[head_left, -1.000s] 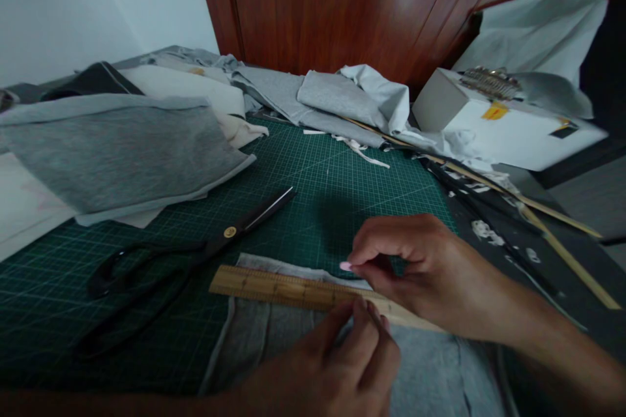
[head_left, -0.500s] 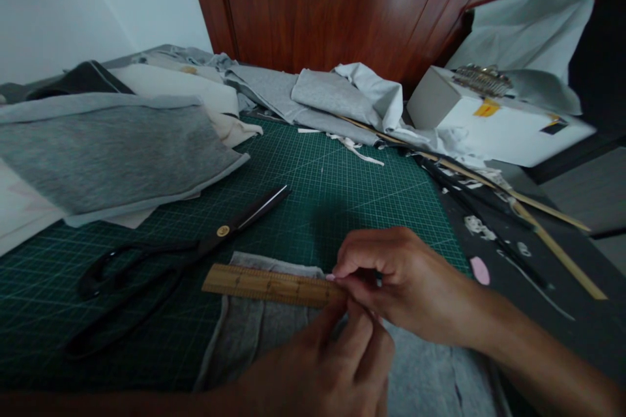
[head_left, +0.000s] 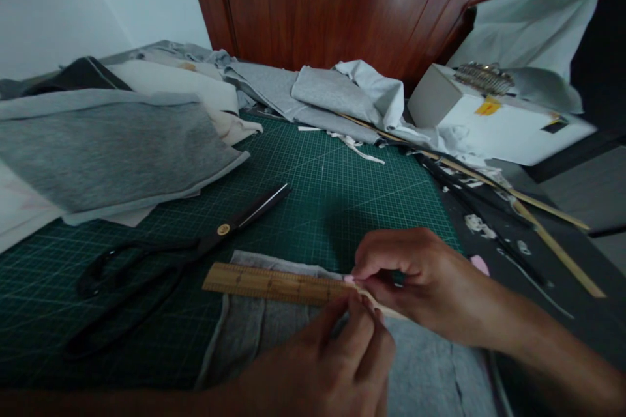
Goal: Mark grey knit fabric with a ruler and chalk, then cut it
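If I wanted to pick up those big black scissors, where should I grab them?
Take the scissors by the black handle loops at their left end, coming in from the near left. They lie flat on the green cutting mat, nearly closed, with the pointed blades aimed up and right, so that side keeps fingers off the sharp part. Both hands are busy at the wooden ruler.

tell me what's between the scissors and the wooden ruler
In the head view only bare green cutting mat separates the scissors from the wooden ruler; the grey cloth begins just at the ruler's far edge.
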Action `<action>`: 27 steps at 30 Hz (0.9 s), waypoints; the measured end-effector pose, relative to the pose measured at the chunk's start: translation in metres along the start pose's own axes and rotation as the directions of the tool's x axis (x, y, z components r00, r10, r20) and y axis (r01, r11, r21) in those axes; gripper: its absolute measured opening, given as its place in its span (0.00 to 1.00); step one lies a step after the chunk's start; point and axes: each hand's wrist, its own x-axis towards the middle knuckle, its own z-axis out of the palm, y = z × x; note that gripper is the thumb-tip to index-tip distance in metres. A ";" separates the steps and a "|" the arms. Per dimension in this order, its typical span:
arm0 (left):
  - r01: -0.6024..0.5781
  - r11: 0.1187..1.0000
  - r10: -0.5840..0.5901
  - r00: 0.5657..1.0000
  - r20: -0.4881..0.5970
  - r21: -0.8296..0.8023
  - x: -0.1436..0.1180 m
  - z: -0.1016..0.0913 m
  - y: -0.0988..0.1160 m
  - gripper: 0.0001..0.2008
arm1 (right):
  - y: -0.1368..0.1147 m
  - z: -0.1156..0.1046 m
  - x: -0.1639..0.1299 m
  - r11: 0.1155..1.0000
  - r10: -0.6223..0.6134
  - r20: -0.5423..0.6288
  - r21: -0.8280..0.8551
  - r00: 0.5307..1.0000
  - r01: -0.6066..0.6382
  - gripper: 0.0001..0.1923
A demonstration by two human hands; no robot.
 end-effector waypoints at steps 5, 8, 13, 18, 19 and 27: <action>0.025 1.000 -0.025 0.999 0.020 0.014 0.003 -0.003 0.000 0.18 | 0.001 -0.004 -0.015 0.999 0.024 -0.022 -0.021 0.999 -0.024 0.09; 0.079 0.997 -0.079 0.997 0.027 -0.012 0.005 -0.002 0.002 0.19 | 0.001 -0.007 -0.023 0.998 0.041 -0.027 -0.043 0.999 -0.042 0.10; 0.140 0.985 -0.140 0.990 0.005 -0.097 0.008 0.002 0.004 0.19 | 0.001 -0.013 -0.037 0.995 0.053 -0.039 -0.082 0.998 -0.056 0.10; 0.134 0.984 -0.135 0.991 0.002 -0.117 0.007 0.005 0.004 0.19 | 0.000 -0.018 -0.050 0.989 0.061 -0.041 -0.131 0.997 -0.066 0.12; 0.129 0.985 -0.129 0.992 0.006 -0.118 0.007 0.006 0.003 0.19 | -0.001 -0.018 -0.052 0.987 0.064 -0.040 -0.147 0.997 -0.069 0.12; 0.125 0.983 -0.123 0.992 0.025 -0.133 0.005 0.005 0.003 0.20 | 0.002 -0.029 -0.071 0.957 0.102 -0.007 -0.274 0.995 -0.100 0.11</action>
